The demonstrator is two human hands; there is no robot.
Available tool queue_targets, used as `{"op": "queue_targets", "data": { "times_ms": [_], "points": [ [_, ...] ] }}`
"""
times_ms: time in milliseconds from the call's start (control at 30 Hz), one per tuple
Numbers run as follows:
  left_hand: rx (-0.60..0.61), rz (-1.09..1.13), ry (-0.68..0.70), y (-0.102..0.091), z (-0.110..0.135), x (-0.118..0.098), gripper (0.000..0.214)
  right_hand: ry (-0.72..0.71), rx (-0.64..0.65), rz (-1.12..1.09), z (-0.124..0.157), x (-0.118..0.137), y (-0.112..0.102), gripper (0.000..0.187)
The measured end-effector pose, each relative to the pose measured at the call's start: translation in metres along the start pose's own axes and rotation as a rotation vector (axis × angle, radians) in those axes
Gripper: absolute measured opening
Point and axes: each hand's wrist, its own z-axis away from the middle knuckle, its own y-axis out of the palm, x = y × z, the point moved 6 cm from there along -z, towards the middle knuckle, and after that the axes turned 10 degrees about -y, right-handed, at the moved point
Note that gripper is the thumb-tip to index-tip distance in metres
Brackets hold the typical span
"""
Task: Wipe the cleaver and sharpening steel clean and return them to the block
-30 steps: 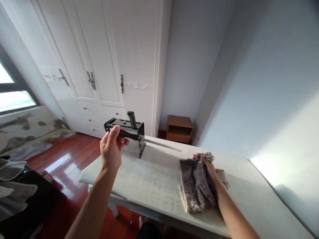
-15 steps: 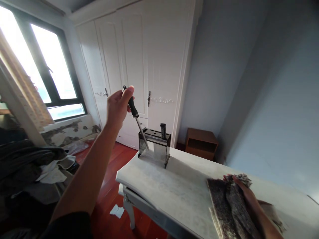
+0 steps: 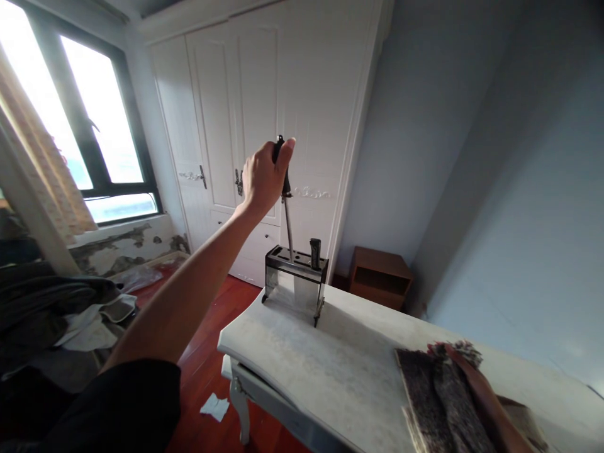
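Note:
My left hand (image 3: 263,177) is raised and closed round the black handle of a sharpening steel (image 3: 286,217). The rod hangs straight down with its tip in a slot of the knife block (image 3: 295,284). That block is a clear-sided holder with a black top at the far end of the white table (image 3: 311,365). One black-handled knife (image 3: 315,253) stands in it to the right of the rod. My right hand (image 3: 472,384) rests on a folded grey-brown cloth (image 3: 438,402) at the table's near right; its fingers are mostly hidden.
A white wardrobe (image 3: 264,107) stands behind the table, a small wooden nightstand (image 3: 380,278) in the corner. A window (image 3: 80,126) is at left, with heaped clothes (image 3: 70,308) below it. A paper scrap (image 3: 214,406) lies on the red wood floor.
My left hand swung the steel from level to upright, lifted it and brought its tip down into the block's slot. The view turned left. My right hand stayed on the cloth.

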Motion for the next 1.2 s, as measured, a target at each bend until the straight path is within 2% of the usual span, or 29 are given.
{"op": "queue_targets", "data": {
  "times_ms": [133,267,400,533,700,900,1200],
  "points": [
    [-0.007,-0.072,-0.034,0.017,0.005,0.004,0.042,0.004,-0.010,0.031,-0.005,-0.006,-0.007,0.042],
    [0.038,0.001,-0.047,0.030,0.008,0.013,0.037,-0.003,-0.062,0.074,0.000,-0.002,-0.007,0.042],
    [0.069,0.112,-0.068,0.041,0.010,0.023,0.032,-0.082,-0.055,0.130,0.005,0.006,-0.002,0.036],
    [0.075,0.179,-0.058,0.050,0.012,0.029,0.033,-0.117,-0.042,0.156,0.005,0.008,0.001,0.042],
    [0.080,0.168,-0.062,0.062,0.013,0.036,0.036,-0.041,-0.046,0.218,0.006,0.012,0.004,0.042],
    [0.094,0.170,-0.057,0.070,0.011,0.039,0.037,0.001,-0.075,0.199,0.014,0.018,0.010,0.040],
    [0.113,0.163,-0.056,0.075,0.009,0.034,0.035,0.036,-0.130,0.184,0.023,0.025,0.017,0.039]
  ]
}}
